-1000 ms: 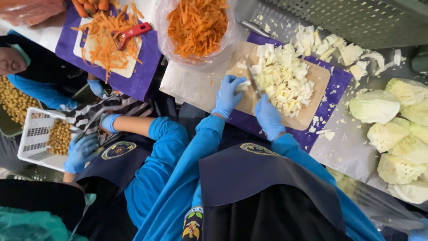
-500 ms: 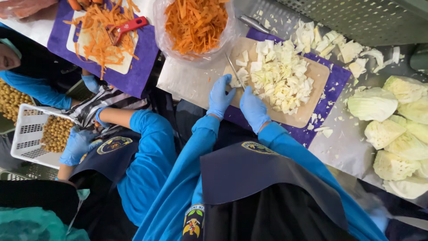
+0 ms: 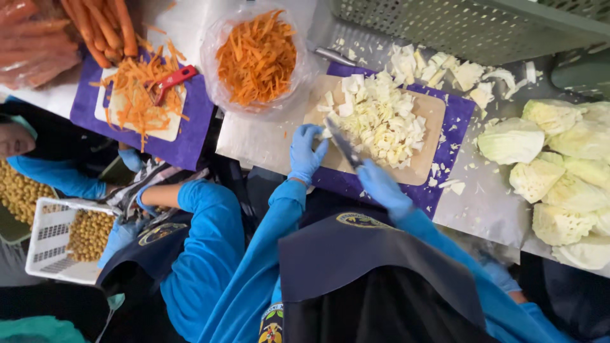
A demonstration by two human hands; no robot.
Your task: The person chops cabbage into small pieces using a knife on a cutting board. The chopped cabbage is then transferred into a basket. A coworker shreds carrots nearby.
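Blue-gloved, the right hand [image 3: 383, 184] has its fingers closed round the handle of a knife [image 3: 343, 144] over the wooden cutting board [image 3: 427, 111]; the left hand [image 3: 306, 152] rests open-fingered at the board's near corner. The chopped cabbage [image 3: 380, 121] on the board looks light, loose, easily scattered. The steel counter [image 3: 483, 203] carries cabbage wedges [image 3: 512, 141] right of the board.
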